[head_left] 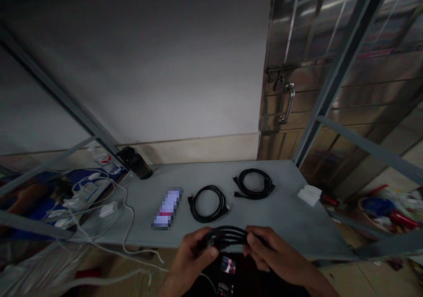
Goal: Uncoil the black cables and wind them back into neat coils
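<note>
A coiled black cable is held between both hands just past the front edge of the grey table. My left hand is closed round the coil's left side, thumb on top. Its right side is gripped by my right hand, with thumb and fingers pressed together. Beyond the hands, one black cable coil lies on the table. Farther back and to the right lies a larger black coil. A phone with a lit, blurred screen rests left of the nearer coil.
A dark container stands at the back left of the table. White cables and a white adapter lie at the left. Crumpled white paper sits on the right. Grey metal posts frame both ends. Part of a person's arm shows far left.
</note>
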Motion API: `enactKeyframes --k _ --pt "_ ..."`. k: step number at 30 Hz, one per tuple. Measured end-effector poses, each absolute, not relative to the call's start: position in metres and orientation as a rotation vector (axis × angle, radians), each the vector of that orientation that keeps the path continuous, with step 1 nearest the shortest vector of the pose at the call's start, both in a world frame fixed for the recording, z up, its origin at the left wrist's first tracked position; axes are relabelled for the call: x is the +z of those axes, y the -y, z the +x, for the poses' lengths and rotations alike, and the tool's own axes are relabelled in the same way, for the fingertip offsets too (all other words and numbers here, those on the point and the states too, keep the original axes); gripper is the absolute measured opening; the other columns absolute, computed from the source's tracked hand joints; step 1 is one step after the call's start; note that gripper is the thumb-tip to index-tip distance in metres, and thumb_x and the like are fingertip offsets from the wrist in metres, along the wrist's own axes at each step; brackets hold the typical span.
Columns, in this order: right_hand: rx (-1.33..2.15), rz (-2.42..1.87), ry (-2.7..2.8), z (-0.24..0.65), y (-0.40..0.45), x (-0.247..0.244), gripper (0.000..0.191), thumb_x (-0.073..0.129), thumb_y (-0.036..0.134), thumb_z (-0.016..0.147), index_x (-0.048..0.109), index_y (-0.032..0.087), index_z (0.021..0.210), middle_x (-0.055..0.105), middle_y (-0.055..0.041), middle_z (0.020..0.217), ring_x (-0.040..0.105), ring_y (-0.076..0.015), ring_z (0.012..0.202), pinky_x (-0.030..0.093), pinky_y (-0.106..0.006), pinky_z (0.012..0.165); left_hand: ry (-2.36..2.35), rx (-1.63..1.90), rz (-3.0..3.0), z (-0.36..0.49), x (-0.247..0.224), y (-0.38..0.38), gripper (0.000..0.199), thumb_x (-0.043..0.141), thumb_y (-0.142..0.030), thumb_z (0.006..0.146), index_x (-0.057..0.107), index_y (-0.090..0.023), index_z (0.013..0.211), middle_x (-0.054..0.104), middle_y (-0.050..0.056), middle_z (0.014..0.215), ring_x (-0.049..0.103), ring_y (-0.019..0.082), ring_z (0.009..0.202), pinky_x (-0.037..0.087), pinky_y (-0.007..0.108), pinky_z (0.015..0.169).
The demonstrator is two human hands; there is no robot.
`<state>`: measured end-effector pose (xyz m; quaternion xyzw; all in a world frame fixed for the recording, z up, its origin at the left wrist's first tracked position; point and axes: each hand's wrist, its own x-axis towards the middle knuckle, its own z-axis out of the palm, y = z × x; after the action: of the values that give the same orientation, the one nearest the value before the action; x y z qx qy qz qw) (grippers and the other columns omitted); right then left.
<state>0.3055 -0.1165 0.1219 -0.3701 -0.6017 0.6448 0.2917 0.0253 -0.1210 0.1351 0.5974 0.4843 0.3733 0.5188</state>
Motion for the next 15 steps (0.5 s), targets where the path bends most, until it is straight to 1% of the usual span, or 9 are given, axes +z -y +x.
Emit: enactKeyframes --k 2,3,5,6,8,10,11,13,15 --pt "1.412 -1.064 1.861 0.302 0.111 0.138 0.065 0.042 0.075 0.115 0.069 0.019 0.097 0.066 -0.003 0.087 0.061 -0.0166 0.081 0.049 -0.027 0.075 -1.161 0.663 1.607 0.007 0.149 0.115 0.043 0.084 -0.059 0.089 0.084 -0.017 0.096 0.072 0.003 0.08 0.062 0.017 0.075 0.051 0.024 0.067" --pt "1.252 -1.082 1.989 0.299 0.107 0.146 0.06 0.044 0.07 0.116 0.07 0.02 0.097 0.069 -0.0034 0.091 0.065 -0.0187 0.09 0.05 -0.029 0.083 -1.192 0.557 1.697 -0.003 0.156 0.111 0.037 0.085 -0.055 0.089 0.084 -0.019 0.096 0.074 0.003 0.082 0.064 0.017 0.077 0.053 0.024 0.07" --pt "0.963 -1.047 2.211 0.29 0.096 0.154 0.046 0.054 0.062 0.117 0.071 0.021 0.103 0.073 -0.0035 0.101 0.068 -0.0219 0.103 0.053 -0.032 0.093 -1.274 0.429 1.885 -0.019 0.167 0.101 0.025 0.085 -0.044 0.09 0.086 -0.024 0.105 0.079 0.004 0.094 0.07 0.021 0.085 0.058 0.028 0.08" --pt "0.821 -0.999 2.307 0.283 0.089 0.153 0.039 0.061 0.057 0.115 0.072 0.021 0.106 0.074 -0.0039 0.105 0.069 -0.0229 0.106 0.054 -0.033 0.096 -1.316 0.417 1.993 -0.025 0.169 0.095 0.024 0.084 -0.037 0.09 0.086 -0.027 0.112 0.081 0.004 0.103 0.073 0.023 0.094 0.061 0.032 0.088" --pt "0.496 -0.895 2.461 0.265 0.072 0.141 0.028 0.074 0.047 0.109 0.072 0.019 0.106 0.074 -0.0054 0.108 0.069 -0.0248 0.11 0.055 -0.036 0.102 -1.385 0.45 2.237 -0.033 0.165 0.079 0.033 0.078 -0.021 0.088 0.083 -0.032 0.119 0.081 0.005 0.119 0.074 0.028 0.11 0.061 0.04 0.102" --pt "0.178 -0.846 2.546 0.246 0.051 0.119 0.025 0.083 0.04 0.104 0.072 0.017 0.103 0.072 -0.0067 0.103 0.068 -0.0271 0.107 0.057 -0.04 0.101 -1.451 0.494 2.473 -0.038 0.151 0.06 0.041 0.073 -0.008 0.084 0.081 -0.032 0.117 0.078 0.005 0.124 0.071 0.03 0.121 0.059 0.048 0.111" --pt "0.072 -0.845 2.578 0.236 0.04 0.106 0.025 0.086 0.037 0.101 0.072 0.017 0.104 0.071 -0.0074 0.104 0.067 -0.0283 0.108 0.058 -0.041 0.099 -1.489 0.51 2.561 -0.04 0.141 0.051 0.042 0.071 -0.005 0.082 0.079 -0.03 0.114 0.076 0.006 0.124 0.07 0.031 0.123 0.058 0.05 0.113" --pt "-0.063 -0.884 2.597 0.22 0.021 0.081 0.022 0.088 0.03 0.099 0.072 0.016 0.104 0.07 -0.0079 0.104 0.067 -0.0291 0.108 0.058 -0.042 0.098 -1.566 0.534 2.649 -0.046 0.116 0.036 0.038 0.068 -0.002 0.082 0.076 -0.027 0.11 0.073 0.008 0.125 0.071 0.032 0.123 0.059 0.053 0.112" --pt "-0.095 -0.949 2.59 0.209 0.007 0.058 0.024 0.088 0.03 0.099 0.072 0.014 0.107 0.07 -0.009 0.105 0.067 -0.0298 0.108 0.058 -0.044 0.1 -1.606 0.563 2.642 -0.053 0.089 0.025 0.037 0.066 -0.002 0.083 0.072 -0.025 0.11 0.072 0.01 0.129 0.072 0.032 0.125 0.061 0.054 0.11"
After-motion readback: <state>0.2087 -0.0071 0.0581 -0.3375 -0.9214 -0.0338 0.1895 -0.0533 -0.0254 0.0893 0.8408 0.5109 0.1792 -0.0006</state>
